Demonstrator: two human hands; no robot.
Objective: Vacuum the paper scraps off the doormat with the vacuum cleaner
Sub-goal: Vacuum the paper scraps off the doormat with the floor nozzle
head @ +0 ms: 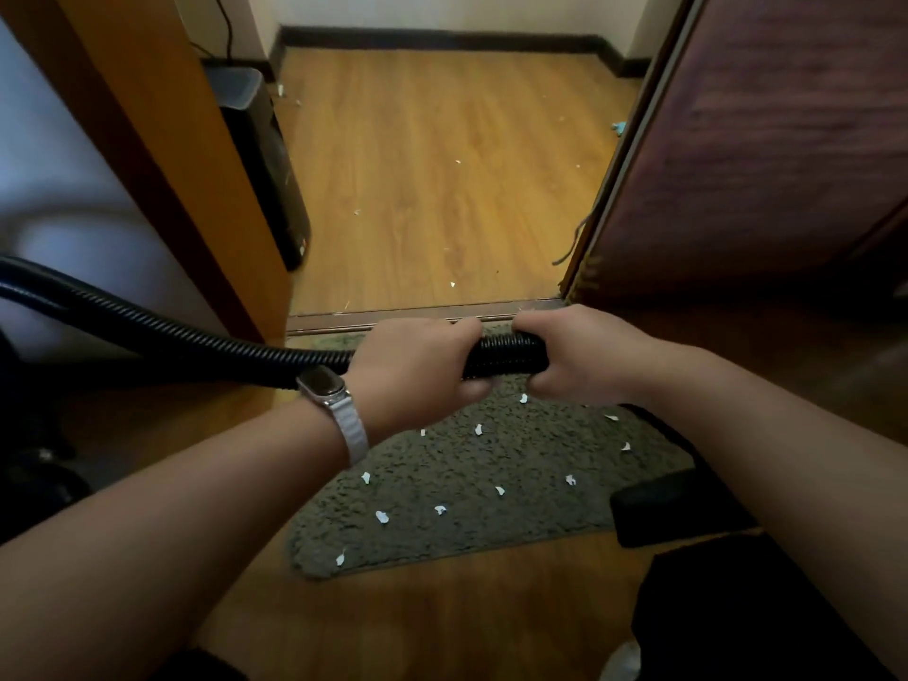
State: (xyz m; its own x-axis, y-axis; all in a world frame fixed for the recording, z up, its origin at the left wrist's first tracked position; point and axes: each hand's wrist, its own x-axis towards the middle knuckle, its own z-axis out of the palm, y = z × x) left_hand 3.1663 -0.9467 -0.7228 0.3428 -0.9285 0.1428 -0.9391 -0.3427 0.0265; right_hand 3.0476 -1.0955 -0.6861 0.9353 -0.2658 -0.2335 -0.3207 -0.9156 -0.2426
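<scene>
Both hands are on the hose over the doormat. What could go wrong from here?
1. The paper scraps lie loose across the doormat; a swinging hose could flick some onto the wood floor.
2. The left hand and right hand grip the hose close together, so it might kink between them.
3. The hose trails left past the door frame and could snag there.

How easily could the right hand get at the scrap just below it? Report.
Probably yes, once freed: the right hand grips the hose, but the scrap lies on the mat just below it with nothing between.
</scene>
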